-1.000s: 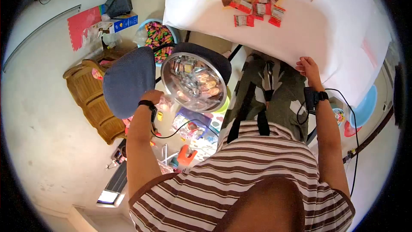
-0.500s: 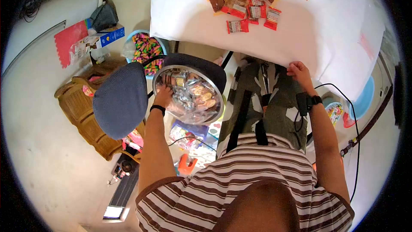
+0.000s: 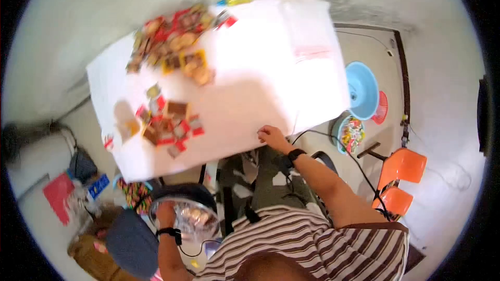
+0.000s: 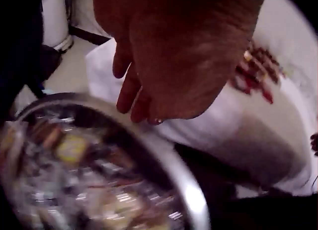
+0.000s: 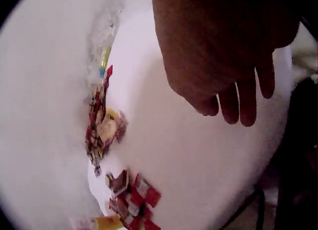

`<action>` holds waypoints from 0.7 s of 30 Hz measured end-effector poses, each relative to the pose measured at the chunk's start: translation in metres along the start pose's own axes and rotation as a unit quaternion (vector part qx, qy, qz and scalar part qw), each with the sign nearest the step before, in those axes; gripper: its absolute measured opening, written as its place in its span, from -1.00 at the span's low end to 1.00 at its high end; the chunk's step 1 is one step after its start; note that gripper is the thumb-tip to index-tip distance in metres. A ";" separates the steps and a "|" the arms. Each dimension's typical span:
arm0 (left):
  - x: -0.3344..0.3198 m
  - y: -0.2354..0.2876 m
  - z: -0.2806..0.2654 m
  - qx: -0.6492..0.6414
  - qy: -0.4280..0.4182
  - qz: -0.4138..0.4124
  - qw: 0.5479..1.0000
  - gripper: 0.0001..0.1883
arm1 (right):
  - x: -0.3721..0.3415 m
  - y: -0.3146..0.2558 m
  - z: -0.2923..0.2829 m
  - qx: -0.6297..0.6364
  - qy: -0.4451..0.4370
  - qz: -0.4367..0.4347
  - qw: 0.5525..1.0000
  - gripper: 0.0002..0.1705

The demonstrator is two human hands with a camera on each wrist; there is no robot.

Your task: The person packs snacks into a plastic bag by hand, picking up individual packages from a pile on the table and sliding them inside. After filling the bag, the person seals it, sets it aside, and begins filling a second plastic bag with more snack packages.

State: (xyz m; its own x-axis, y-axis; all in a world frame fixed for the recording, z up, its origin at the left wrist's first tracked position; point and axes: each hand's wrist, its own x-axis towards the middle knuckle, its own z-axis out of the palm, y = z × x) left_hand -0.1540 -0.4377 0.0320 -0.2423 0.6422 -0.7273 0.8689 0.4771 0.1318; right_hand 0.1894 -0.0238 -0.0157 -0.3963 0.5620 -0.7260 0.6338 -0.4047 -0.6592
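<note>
A round metal bowl (image 3: 217,225) of wrapped snacks (image 3: 194,216) stands on a dark chair. The left hand (image 3: 165,212) is over the bowl's left part; in the left wrist view this hand (image 4: 174,56) hangs above the rim (image 4: 191,192), fingers loosely bent, with nothing seen in them. At the front edge of the white-covered table (image 3: 234,104) is the right hand (image 3: 272,138). In the right wrist view the right hand (image 5: 223,56) has relaxed fingers pointing down and holds nothing visible. Red packets (image 3: 169,129) lie on the table to its left.
A larger snack pile (image 3: 174,36) lies at the table's back left. Blue basins (image 3: 362,89) and orange chairs (image 3: 403,166) stand at the right. A blue-grey chair back (image 3: 130,242) is beside the bowl, with a tub of colourful sweets (image 3: 136,195) behind.
The head view has swung, showing more of the table and the right side. My left hand went from beside the bowl into it, then up near its rim. The right hand stays by the table edge.
</note>
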 end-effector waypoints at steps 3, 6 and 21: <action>0.049 0.095 -0.082 -0.114 0.167 -0.006 0.979 -0.89 | 0.017 -0.003 -0.045 0.040 0.103 -0.054 0.992 -0.75; 0.098 0.158 -0.104 -0.227 0.244 0.048 0.942 -0.83 | 0.052 -0.015 -0.104 -0.052 0.303 -0.108 0.945 -0.77; 0.146 0.310 -0.163 -0.260 0.126 0.098 0.952 -0.76 | 0.157 -0.073 -0.288 -0.496 0.170 -0.212 0.825 -0.77</action>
State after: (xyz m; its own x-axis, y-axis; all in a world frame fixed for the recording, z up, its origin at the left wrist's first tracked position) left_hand 0.0099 -0.0983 0.0761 -0.2500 0.8422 -0.4777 0.5933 0.5232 0.6118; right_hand 0.2723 0.3015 -0.0247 -0.6203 0.7389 -0.2633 0.7841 0.5749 -0.2339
